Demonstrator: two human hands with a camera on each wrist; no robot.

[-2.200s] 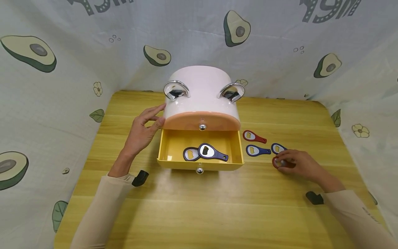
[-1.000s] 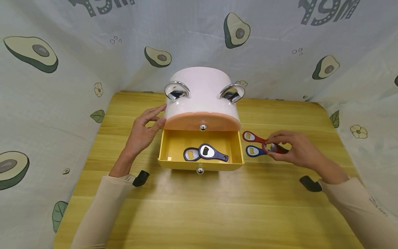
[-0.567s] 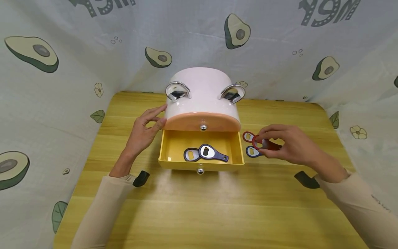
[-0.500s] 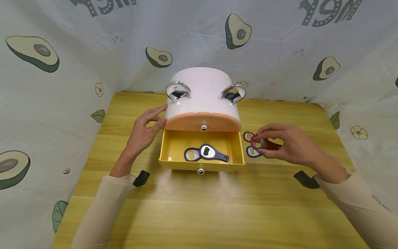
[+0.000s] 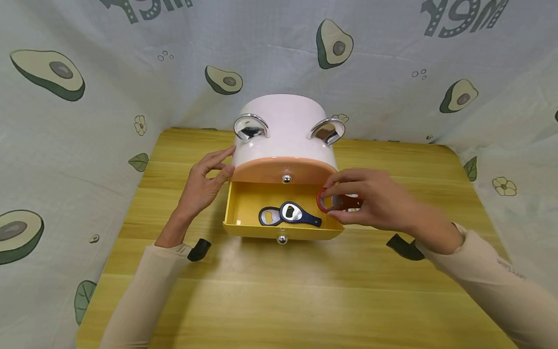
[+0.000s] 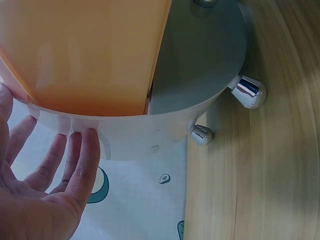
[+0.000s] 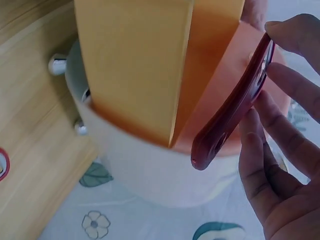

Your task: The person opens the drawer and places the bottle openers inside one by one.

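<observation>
I see the right hand [image 5: 370,203] stretched in from the right, wrist low over the table [image 5: 305,300], thumb and fingers pinching a red bottle opener [image 5: 333,201] by its handle; ring end points left, hanging over the right front corner of the open yellow drawer [image 5: 244,213], just above the drawer's right wall. In the right wrist view the red bottle opener [image 7: 235,107] sits edge-on between the fingertips [image 7: 282,82], tilted, close to the orange drawer front, not touching it as far as I can tell

Left hand [image 5: 202,182] lies at the left side of the white storage box [image 5: 283,126], fingers straight and slightly spread, tips pressed flat on the box wall; left wrist view shows the same, fingers [image 6: 75,160] against the pale rim under the orange panel, holding nothing

Inside the drawer two blue bottle openers [image 5: 289,214] lie overlapping near the middle, handle of the front one pointing right, ending close under the red one. Left half of drawer floor is bare, so is a strip along the back wall. Orange upper drawer [image 5: 283,170] is closed, its silver knob [image 5: 286,178] just behind the open space. Table in front of the drawer is wide and bare; avocado-print cloth [image 5: 87,97] walls it in on three sides
</observation>
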